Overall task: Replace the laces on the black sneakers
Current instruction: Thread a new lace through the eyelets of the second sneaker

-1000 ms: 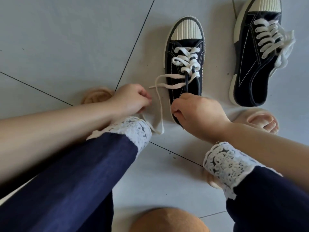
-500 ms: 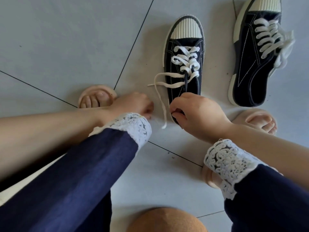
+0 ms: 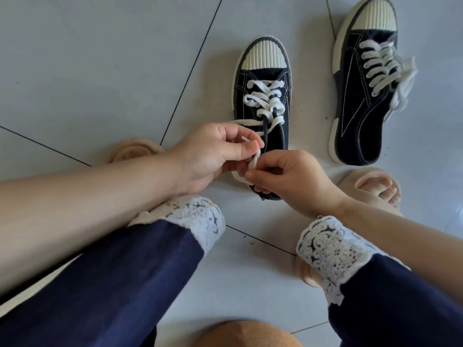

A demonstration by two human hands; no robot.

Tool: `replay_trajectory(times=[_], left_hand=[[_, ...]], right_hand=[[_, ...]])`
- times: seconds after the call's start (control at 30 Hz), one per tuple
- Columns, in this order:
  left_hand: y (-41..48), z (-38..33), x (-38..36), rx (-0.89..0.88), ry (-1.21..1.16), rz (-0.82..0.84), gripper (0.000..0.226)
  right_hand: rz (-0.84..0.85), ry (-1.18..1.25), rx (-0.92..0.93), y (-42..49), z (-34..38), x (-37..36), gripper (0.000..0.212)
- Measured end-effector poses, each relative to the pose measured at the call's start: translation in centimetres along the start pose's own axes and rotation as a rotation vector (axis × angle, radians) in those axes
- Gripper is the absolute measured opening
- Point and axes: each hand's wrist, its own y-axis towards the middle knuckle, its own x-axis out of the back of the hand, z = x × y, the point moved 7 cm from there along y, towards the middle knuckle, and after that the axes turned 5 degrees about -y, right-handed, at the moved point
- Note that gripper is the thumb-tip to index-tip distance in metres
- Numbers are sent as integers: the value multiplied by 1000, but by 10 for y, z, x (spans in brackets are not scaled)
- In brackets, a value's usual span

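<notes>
Head view: two black sneakers stand on a grey tiled floor (image 3: pixel 100 58), toes pointing away from the person. The nearer sneaker (image 3: pixel 246 108) is in the middle of the picture, upright, with a ribbed cream toe cap. A white lace (image 3: pixel 269 102) crosses back and forth up its front, and the loose ends come down toward the heel. The left hand (image 3: pixel 215 154) and the right hand (image 3: pixel 290 181) are close together over the back half of this sneaker, almost touching. Each is closed on the lace. The left thumb and fingers pinch a loose end, and the right hand's curled fingers pinch the strand just below it. The heel of the sneaker is partly hidden under the right hand.

The second sneaker (image 3: pixel 358 113) lies to the right and further away, apart from the first and tilted onto its side. It is laced in white, with the ends bunched loosely at its right edge.

The person's feet are in pale sandals, one (image 3: pixel 130 152) behind the left wrist and one (image 3: pixel 373 186) beside the right wrist. Navy trousers (image 3: pixel 112 284) with white lace cuffs fill the lower part. A round brown thing (image 3: pixel 248 334) sits at the bottom edge; I cannot tell what it is.
</notes>
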Motion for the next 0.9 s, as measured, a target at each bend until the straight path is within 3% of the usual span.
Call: replay_trajectory(times=[0.1, 0.2, 0.27, 0.4, 0.53, 0.7, 0.9], left_hand=[[7, -11, -1, -57, -26, -71, 7], [12, -22, -6, -83, -42, -79, 15], [13, -26, -10, -101, 78, -98, 15], [17, -33, -19, -223, 529, -128, 9], [19, -43, -23, -416, 920, -191, 11], [22, -45, -32, -522, 1103, -224, 12], [24, -43, -32, -566, 1217, -256, 12]], right_hand=[[-308, -310, 160, -6, 8, 31, 16], [-499, -315, 147, -6, 4, 55, 30], [-481, -313, 98, 2, -1, 55, 33], [-421, -237, 60, 14, -9, 53, 16], [-364, 166, -82, 17, -33, 55, 18], [-270, 460, -162, 22, -42, 47, 17], [-214, 546, -190, 23, -42, 40, 15]])
